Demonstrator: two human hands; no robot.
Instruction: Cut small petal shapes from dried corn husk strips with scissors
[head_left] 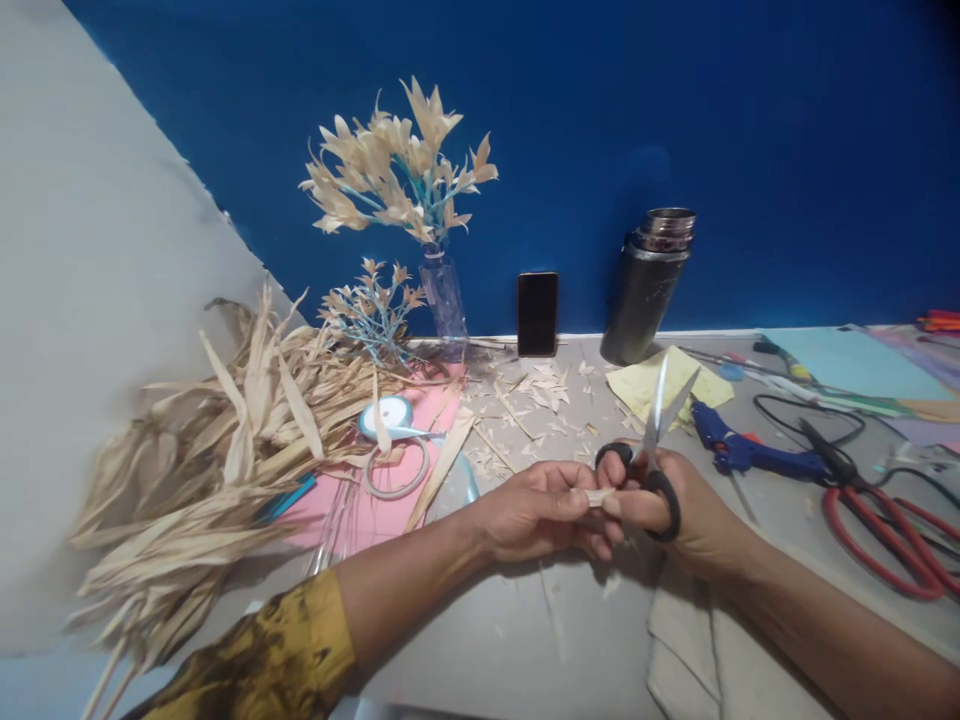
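Near the middle of the table, my left hand (536, 510) pinches a small pale strip of husk (598, 497) between thumb and finger. My right hand (679, 510) touches the strip's other end with its thumb and has its fingers through the black handles of the scissors (654, 425). The scissor blades point up and stand apart, away from the strip. Small husk scraps (544, 390) lie on the table beyond both hands.
Dried husks (247, 430) are heaped at the left, beside pink paper (435, 405) and ribbon rolls (386, 415). Behind stand a flower bottle (444, 300), a phone (538, 315) and a flask (646, 290). At right lie a blue glue gun (750, 450) and red-handled scissors (877, 530).
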